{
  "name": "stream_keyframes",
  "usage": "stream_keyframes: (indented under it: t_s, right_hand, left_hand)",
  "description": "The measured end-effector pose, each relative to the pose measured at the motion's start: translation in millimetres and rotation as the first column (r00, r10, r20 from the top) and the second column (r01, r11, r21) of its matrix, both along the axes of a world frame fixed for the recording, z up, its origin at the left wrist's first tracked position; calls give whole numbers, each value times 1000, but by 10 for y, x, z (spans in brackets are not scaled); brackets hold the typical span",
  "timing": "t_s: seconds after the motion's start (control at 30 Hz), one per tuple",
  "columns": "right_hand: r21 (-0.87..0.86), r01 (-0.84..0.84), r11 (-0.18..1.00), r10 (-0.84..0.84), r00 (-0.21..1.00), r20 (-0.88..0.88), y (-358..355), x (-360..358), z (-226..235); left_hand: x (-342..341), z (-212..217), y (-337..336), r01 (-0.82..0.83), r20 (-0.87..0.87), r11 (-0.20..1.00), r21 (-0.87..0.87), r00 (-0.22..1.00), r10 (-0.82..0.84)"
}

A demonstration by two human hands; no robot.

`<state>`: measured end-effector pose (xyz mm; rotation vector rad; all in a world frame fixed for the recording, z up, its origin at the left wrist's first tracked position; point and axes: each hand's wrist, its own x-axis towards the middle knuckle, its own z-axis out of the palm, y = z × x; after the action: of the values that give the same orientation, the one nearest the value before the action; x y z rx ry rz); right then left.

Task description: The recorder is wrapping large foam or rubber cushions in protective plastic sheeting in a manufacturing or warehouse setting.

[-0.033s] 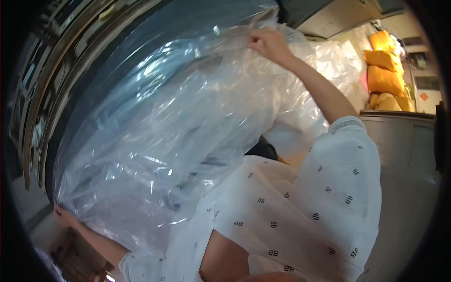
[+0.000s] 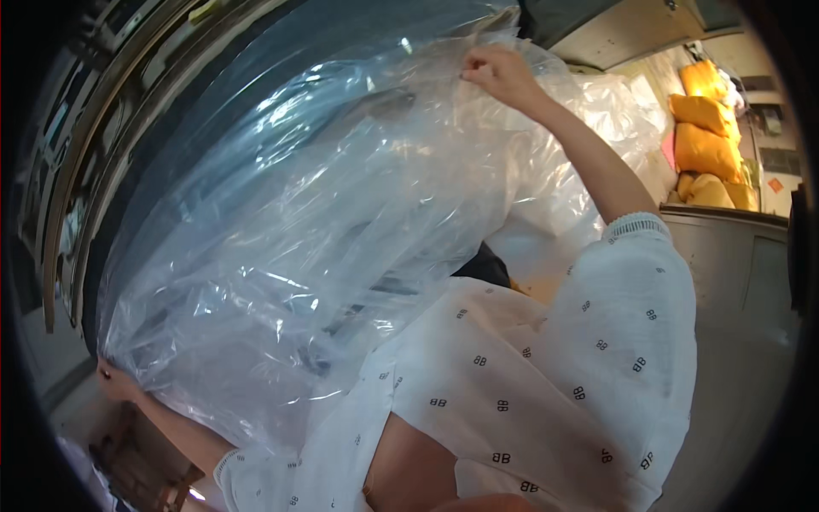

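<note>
Both hands pinch one big clear plastic sheet (image 2: 324, 239): our right hand (image 2: 503, 75) grips its top edge, our left hand (image 2: 115, 384) its lower corner. We judge the thin film could slip or tear if pulled taut. Right of the sheet, yellow sacks (image 2: 704, 136) stand well apart, leaving room.

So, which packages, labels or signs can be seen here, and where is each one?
Clear plastic bag: large, crinkled, held across the middle by the left hand and right hand.
Yellow sacks: stacked at far right, bulging.
Small sign: right edge, orange; details too small to tell.
</note>
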<state>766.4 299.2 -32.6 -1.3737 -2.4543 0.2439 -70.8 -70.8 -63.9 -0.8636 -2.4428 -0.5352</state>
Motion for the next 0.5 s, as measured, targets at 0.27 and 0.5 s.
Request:
stream_keyframes:
  t_s: [0.27,0.5]
  right_hand:
    - [-129,53,990,-80,972,-219,29,-76,-193]
    - [-152,-109,982,69,968,-243,-26,-261,97]
  left_hand:
    - [155,277,-193,-41,-28,999,26,999,42]
    - [135,258,-170,-41,4,998,41,999,41]
